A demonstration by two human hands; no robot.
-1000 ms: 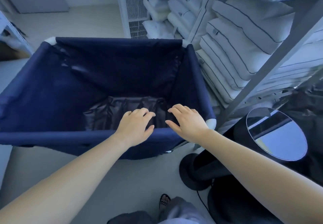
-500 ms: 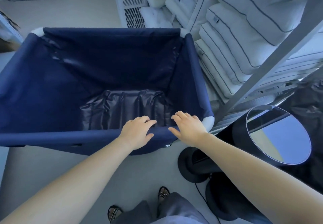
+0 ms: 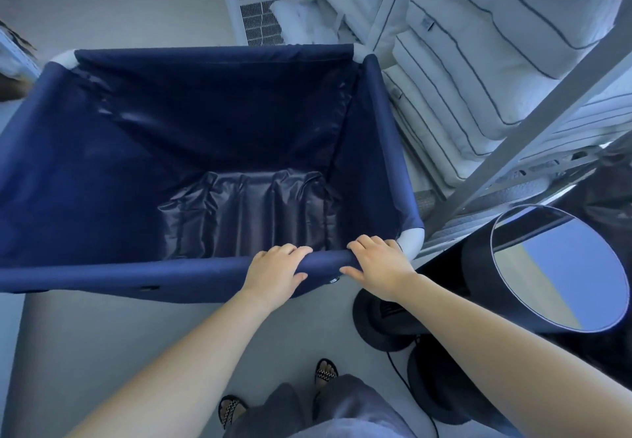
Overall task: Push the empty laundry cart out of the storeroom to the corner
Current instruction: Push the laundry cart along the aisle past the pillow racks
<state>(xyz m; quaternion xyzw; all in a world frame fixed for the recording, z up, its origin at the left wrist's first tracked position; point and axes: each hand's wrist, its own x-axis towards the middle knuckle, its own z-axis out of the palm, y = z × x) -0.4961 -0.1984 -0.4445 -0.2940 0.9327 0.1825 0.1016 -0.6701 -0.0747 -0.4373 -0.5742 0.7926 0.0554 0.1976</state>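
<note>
The laundry cart is a large navy fabric bin on a frame with white corner joints, and it fills the middle of the view. Nothing lies inside it except its wrinkled dark liner. My left hand grips the near top rail, fingers curled over it and thumb underneath. My right hand grips the same rail just right of it, close to the near right white corner.
A metal shelf rack stacked with white pillows stands tight against the cart's right side. A black cylinder with a round mirrored top and black round bases sit at my right. A white vented unit stands beyond the cart. Pale floor lies behind-left.
Both hands went from resting over the near rail to curling round it. The cart has shifted slightly forward and the view tilted down, showing my feet.
</note>
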